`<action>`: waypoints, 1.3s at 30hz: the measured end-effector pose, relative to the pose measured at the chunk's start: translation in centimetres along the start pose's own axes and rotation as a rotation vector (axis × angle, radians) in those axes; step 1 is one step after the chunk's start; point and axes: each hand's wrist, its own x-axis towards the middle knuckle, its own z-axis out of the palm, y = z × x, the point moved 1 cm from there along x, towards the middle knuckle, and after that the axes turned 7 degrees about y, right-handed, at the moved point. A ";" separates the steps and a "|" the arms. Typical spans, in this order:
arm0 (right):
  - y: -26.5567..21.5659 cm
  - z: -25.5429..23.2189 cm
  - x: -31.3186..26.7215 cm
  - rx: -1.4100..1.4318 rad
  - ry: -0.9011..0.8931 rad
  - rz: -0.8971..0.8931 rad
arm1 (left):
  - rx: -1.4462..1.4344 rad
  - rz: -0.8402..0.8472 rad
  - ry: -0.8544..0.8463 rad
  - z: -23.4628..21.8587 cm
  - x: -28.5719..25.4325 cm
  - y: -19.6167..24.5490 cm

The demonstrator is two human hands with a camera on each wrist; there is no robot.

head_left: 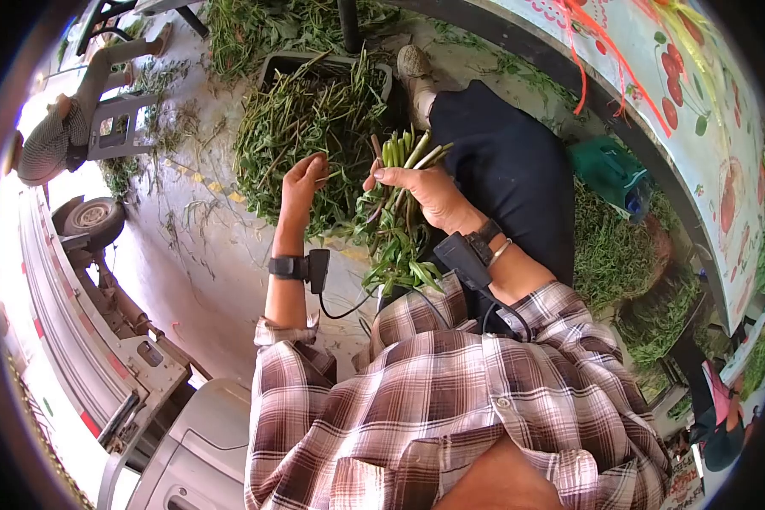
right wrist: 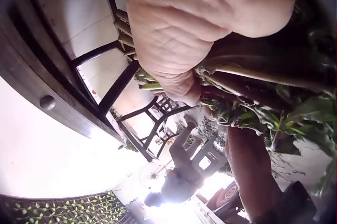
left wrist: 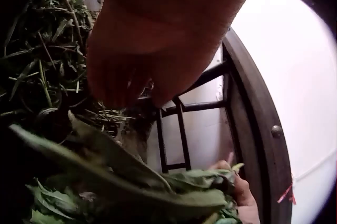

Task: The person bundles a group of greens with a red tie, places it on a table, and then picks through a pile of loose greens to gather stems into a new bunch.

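My right hand [head_left: 433,194] grips a bunch of leafy green stems [head_left: 415,151], thumb laid across it. The cut stem ends point away from me and the leaves [head_left: 399,265] hang toward my lap. In the right wrist view, stems and leaves [right wrist: 305,110] stick out below the palm. My left hand [head_left: 304,177] is raised to the left of the bunch, apart from it, with its fingers curled in toward the thumb. Nothing clearly shows between those fingers. Behind that hand a heap of loose greens [head_left: 293,127] overflows a dark crate [head_left: 386,85].
A table with a cherry-patterned cloth [head_left: 654,51] curves along the right. Under it lie more greens [head_left: 608,255] and a green plastic container [head_left: 603,170]. At left are a vehicle [head_left: 93,297] and another person [head_left: 55,140] by a grey stool [head_left: 121,127].
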 end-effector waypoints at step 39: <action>0.4 1.0 -0.2 0.006 0.075 -0.002 | 1.109 0.377 0.362 -1.7 9.5 -2.2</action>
